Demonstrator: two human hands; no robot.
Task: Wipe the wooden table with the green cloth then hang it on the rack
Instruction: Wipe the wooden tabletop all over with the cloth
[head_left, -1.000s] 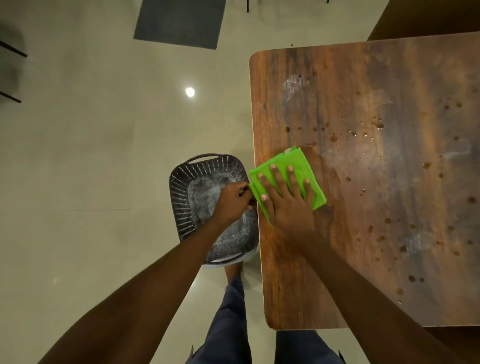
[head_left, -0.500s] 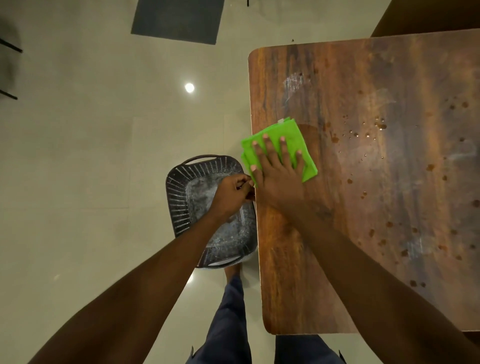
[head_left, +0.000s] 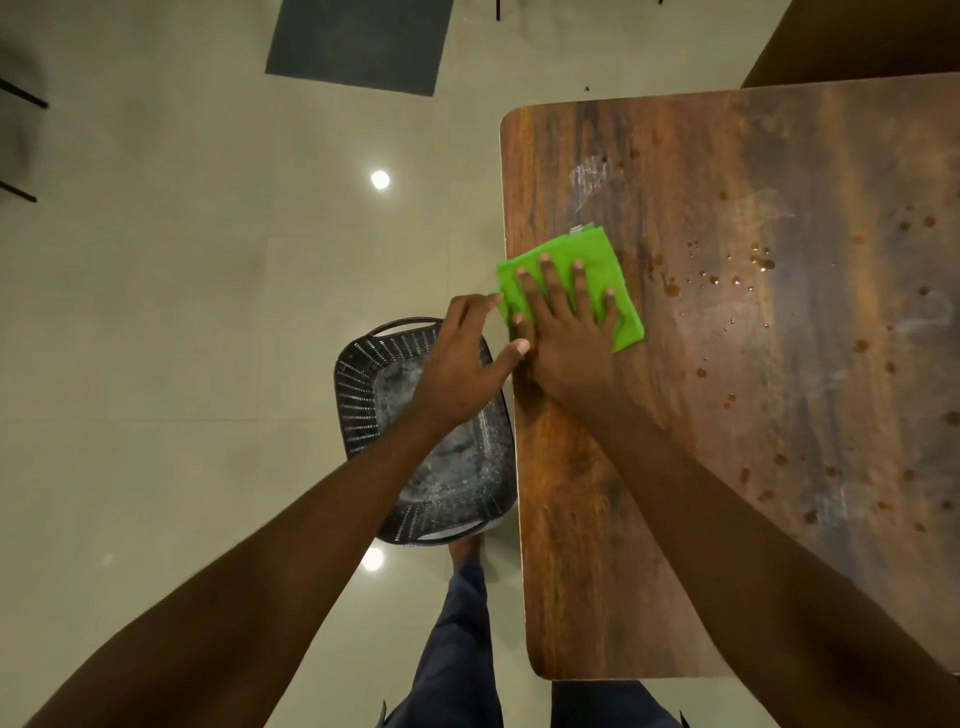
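Right fingers (head_left: 582, 280): spread flat, pressing down on the green cloth (head_left: 597, 260), grasping nothing.
Left fingers (head_left: 511, 353): loosely extended, tips at the counter edge beside my right hand (head_left: 566, 348), holding nothing.
Left hand (head_left: 462, 358): over the basket.
Green cloth: folded, at the counter's 9 o'clock edge.
Counter (head_left: 727, 415): wooden, droplets scattered toward 3 o'clock.
Basket (head_left: 363, 395): dark, on the floor, at 9 o'clock from the counter.

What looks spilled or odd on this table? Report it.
Brown droplets dot the right side of the table, and a whitish smear sits near its far left corner. The right hand presses the cloth flat at the left edge, clear of both.
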